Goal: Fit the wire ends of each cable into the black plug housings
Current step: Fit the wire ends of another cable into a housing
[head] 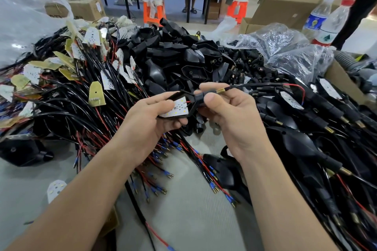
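L hand [151,116] grips the black plug housing [183,96] with white LED board [176,109] seated, held above the bench between the piles. R hand [226,108] pinches housing neck — cable [255,85] exits right. Risk: red wire [297,87] snags or kinks if pulled hard; board may unseat.

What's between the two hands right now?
In the head view, the black plug housing bridges left hand and right hand, with the white LED board seated in it.
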{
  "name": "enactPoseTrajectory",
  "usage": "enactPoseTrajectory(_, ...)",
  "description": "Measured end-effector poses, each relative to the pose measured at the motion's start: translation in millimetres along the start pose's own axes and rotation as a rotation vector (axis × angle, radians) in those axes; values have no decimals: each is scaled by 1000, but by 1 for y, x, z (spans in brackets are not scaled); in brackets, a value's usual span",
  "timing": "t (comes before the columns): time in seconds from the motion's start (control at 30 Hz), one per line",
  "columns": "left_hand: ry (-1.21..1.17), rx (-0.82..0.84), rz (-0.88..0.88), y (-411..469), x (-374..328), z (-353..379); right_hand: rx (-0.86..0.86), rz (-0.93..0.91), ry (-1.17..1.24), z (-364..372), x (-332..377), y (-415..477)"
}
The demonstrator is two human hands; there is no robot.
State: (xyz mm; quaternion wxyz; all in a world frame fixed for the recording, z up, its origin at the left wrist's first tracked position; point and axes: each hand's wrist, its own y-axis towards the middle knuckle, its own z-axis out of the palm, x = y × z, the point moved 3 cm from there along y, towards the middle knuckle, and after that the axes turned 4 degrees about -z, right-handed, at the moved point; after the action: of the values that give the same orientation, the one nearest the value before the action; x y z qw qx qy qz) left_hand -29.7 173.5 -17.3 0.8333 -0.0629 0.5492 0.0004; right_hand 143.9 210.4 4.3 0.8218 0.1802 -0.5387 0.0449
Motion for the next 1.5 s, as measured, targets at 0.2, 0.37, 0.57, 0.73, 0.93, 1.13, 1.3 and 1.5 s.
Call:
enactPoseTrajectory(0.2,38,-35,49,0,2,-8,0,-102,-159,7,-2,4)
enactPoseTrajectory(0.37,146,23,59,-1,-2,-8,62,-70,-357,27,14,10)
enactPoseTrajectory(0.57,292,-75,99,-6,-16,-8,-359,-448,-1287,33,73,-7)
enactPoseTrajectory(0.73,310,63,48,-13,-34,-3,72,-855,-1721,47,109,-25)
enactPoseTrajectory(0.93,62,48,0,-10,-45,42,286,-412,-1850,30,161,-36)
enactPoseTrajectory(1.13,-128,194,-130,1,-27,132,-146,-159,-1799,-48,196,-70)
enactPoseTrajectory(1.3,39,256,-187,14,5,198,-450,-3,-1722,-125,176,-90)
enactPoseTrajectory(1.5,276,139,-68,17,25,184,-544,-1,-1687,-143,143,-94)
